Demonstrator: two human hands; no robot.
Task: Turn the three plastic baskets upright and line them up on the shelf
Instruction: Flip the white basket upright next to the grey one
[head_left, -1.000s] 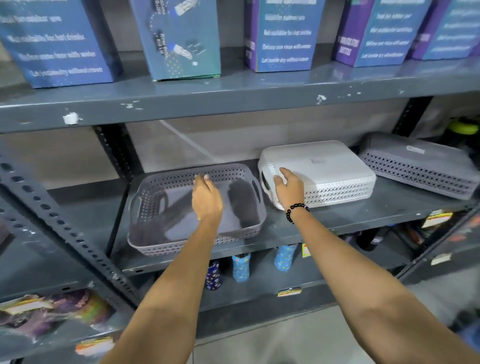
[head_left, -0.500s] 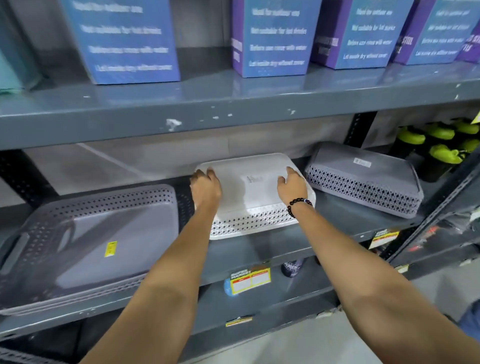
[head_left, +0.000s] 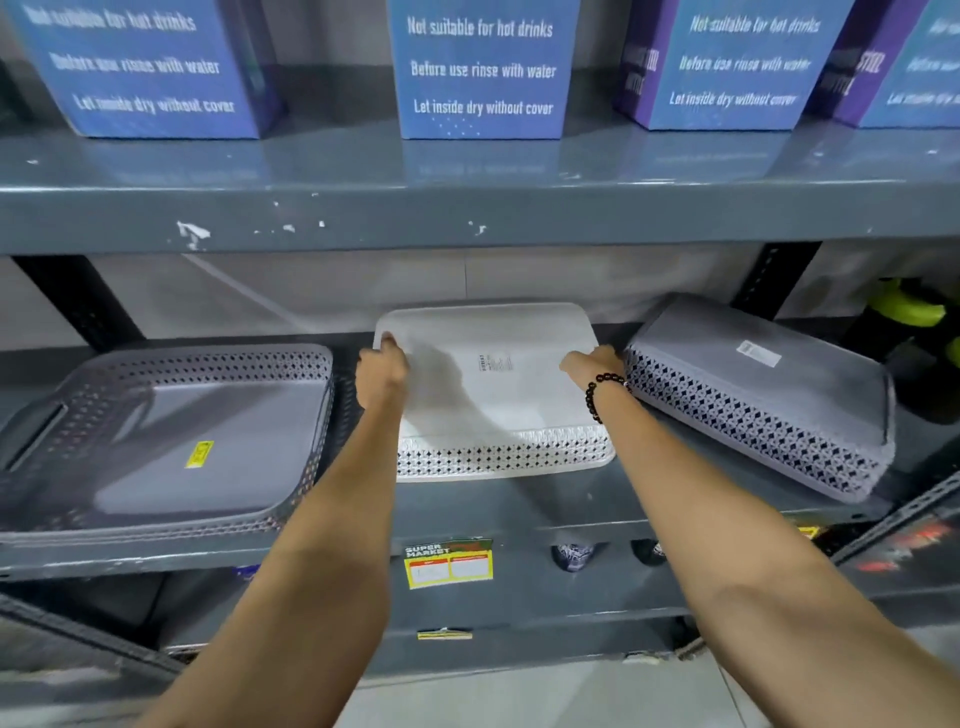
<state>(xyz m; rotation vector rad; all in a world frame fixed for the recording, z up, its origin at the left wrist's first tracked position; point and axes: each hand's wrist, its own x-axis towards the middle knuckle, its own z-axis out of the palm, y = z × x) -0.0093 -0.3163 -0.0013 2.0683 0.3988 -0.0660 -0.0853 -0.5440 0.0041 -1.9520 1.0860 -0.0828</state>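
Grey metal shelf (head_left: 545, 504), middle tier. Three plastic baskets sit on it in a row.

White basket (head_left: 493, 384): centre of the tier, upside down, flat base facing up, perforated wall toward the front edge. It looks tipped, front rim down on the shelf and rear end higher; whether the rear rim is off the surface I cannot tell.

Left hand (head_left: 382, 376): fingers curled over the white basket's left edge near the back corner, grasping it. Right hand (head_left: 592, 364): gripping the basket's right edge, fingers hidden behind the rim. A black bead bracelet (head_left: 597, 392) sits on the right wrist.

Left grey basket (head_left: 171, 431): just beside the white one, to its left, upright, open side up, with a yellow sticker (head_left: 199, 454) on its inner floor. It is apart from both hands.

Right grey basket (head_left: 758, 395): right of the white one, upside down, base up with a small white label (head_left: 758, 353), set at an angle to the shelf front. Its near-left corner is next to the right hand; contact cannot be told.

Upper tier: blue cartons (head_left: 480, 67) with printed care text. A yellow price tag (head_left: 449, 564) hangs on the shelf's front lip below the white basket. Lime-capped bottles (head_left: 914, 312) stand at far right.
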